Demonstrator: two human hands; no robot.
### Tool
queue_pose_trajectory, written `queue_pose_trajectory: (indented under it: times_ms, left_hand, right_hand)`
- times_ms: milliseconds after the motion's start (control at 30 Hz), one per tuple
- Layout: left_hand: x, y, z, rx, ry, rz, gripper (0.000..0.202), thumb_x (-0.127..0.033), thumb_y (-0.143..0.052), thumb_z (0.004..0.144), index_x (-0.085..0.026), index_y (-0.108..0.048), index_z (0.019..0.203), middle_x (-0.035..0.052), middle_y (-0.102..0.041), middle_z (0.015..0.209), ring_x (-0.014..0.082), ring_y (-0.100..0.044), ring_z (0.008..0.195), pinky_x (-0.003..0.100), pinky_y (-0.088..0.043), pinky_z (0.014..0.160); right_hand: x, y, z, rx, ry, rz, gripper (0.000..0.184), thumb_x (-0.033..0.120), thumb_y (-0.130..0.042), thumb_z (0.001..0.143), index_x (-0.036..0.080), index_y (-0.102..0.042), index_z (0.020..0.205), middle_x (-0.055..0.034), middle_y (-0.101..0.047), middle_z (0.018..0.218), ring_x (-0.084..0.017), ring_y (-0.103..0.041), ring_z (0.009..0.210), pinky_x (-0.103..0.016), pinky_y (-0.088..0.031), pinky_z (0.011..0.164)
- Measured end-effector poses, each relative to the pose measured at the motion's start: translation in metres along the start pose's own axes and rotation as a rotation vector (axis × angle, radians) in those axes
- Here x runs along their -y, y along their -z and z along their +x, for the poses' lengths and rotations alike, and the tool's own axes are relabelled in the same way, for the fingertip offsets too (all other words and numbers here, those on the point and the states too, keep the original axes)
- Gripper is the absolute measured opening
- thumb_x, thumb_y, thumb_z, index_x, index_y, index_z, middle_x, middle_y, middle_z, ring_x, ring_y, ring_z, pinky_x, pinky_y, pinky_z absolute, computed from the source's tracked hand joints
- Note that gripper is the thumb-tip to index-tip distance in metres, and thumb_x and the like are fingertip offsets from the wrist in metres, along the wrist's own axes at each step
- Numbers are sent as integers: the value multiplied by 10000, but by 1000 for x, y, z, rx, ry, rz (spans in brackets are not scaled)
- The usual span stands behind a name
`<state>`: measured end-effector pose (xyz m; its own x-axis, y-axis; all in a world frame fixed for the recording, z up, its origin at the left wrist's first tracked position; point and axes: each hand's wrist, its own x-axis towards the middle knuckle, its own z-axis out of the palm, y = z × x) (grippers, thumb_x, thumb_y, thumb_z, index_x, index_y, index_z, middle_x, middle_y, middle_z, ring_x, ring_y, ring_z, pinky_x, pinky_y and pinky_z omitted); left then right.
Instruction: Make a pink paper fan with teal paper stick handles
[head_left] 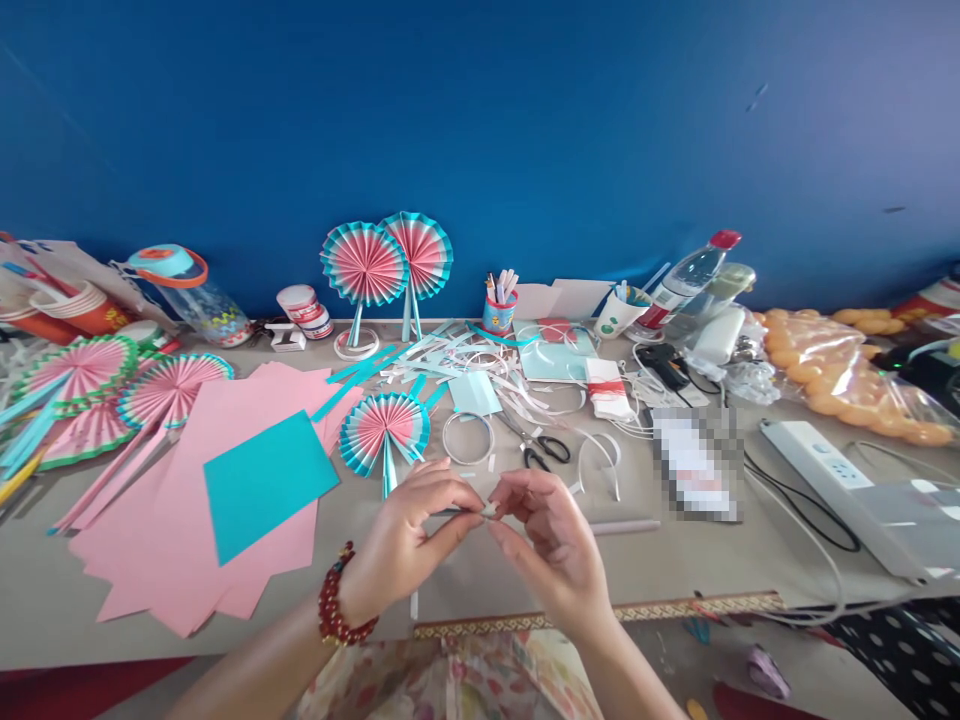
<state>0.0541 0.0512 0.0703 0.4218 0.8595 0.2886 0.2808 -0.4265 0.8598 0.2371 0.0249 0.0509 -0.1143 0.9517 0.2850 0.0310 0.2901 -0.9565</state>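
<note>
At the near middle of the table, my left hand point(420, 525) pinches a small pale piece point(489, 510), perhaps tape or paper, between thumb and forefinger. A thin dark edge runs under those fingers; its kind is unclear. My right hand point(551, 545) meets it from the other side, thumb and forefinger closed at the same piece, its other fingers curled. Just beyond my hands lie a round paper fan point(385, 432), a clear ring of tape point(469, 439), black-handled scissors point(546, 452) and a curled white strip point(604, 462).
Pink paper sheets point(172, 520) with a teal sheet point(270, 485) lie left. Two paper fans point(365, 262) stand against the blue wall point(480, 120). Cut paper strips point(442, 355) are heaped mid-table. A bottle point(686, 280), power strip point(832, 480) and cables stand or lie right.
</note>
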Motion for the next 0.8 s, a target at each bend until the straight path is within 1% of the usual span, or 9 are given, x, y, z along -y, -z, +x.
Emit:
queue_pose_trajectory:
  times_ms: [100, 167, 233, 300, 333, 400, 567, 800]
  left_hand:
    - [-1, 0, 0, -27, -15, -8, 77, -198, -582, 941, -225, -634, 891, 0, -694, 850, 155, -645, 844, 426, -347, 1114]
    - [-2, -1, 0, -41, -14, -8, 88, -181, -576, 939, -226, -633, 890, -4, -691, 848, 149, -643, 836, 425, -339, 1118]
    - [-2, -1, -1, -48, -22, 7, 92, -172, -579, 934, -227, -633, 883, -6, -690, 843, 147, -636, 828, 423, -335, 1116]
    - [-3, -1, -2, -52, -56, 32, 94, -164, -577, 934, -227, -631, 891, -6, -689, 843, 144, -630, 824, 415, -345, 1102]
    - [-4, -1, -3, -52, -76, 44, 101, -157, -570, 938, -227, -629, 896, -6, -688, 843, 141, -629, 821, 412, -348, 1097]
    - [-5, -1, -3, -51, -104, 65, 116, -146, -554, 947, -226, -626, 904, -7, -687, 840, 137, -630, 816, 413, -347, 1095]
    - [-6, 1, -3, -45, -113, 88, 122, -148, -550, 949, -224, -627, 895, -5, -684, 826, 142, -633, 803, 422, -353, 1091]
    - [-6, 4, -2, -34, -134, 117, 139, -138, -535, 954, -223, -626, 892, -2, -671, 827, 143, -627, 814, 425, -355, 1082]
  right_hand:
    - [2, -1, -2, -35, 78, -79, 309, 135, -601, 895, 257, -540, 1173, -84, -564, 1111, -177, -626, 904, -330, -554, 782]
    - [4, 0, -3, -94, 183, -210, 301, 106, -611, 875, 253, -570, 1134, -97, -545, 1147, -202, -620, 959, -354, -549, 798]
    - [5, 2, -4, -130, 307, -373, 285, 71, -624, 851, 251, -614, 1072, -93, -560, 1104, -223, -608, 990, -375, -535, 816]
    - [7, 3, -4, -125, 406, -493, 284, 41, -627, 838, 250, -644, 1029, -83, -590, 1037, -219, -613, 953, -374, -527, 806]
    - [7, 3, -3, -117, 430, -521, 287, 29, -624, 838, 248, -649, 1021, -80, -607, 1015, -213, -619, 924, -368, -527, 791]
    - [9, 2, -3, -118, 436, -521, 303, 16, -619, 841, 245, -645, 1037, -77, -646, 983, -206, -637, 894, -359, -534, 773]
    - [11, -1, 0, -140, 413, -448, 319, 18, -626, 841, 263, -643, 1046, -53, -719, 917, -211, -682, 845, -360, -556, 757]
    - [11, -2, 1, -133, 372, -399, 285, 25, -624, 846, 261, -654, 1003, -52, -732, 874, -208, -687, 796, -350, -557, 720]
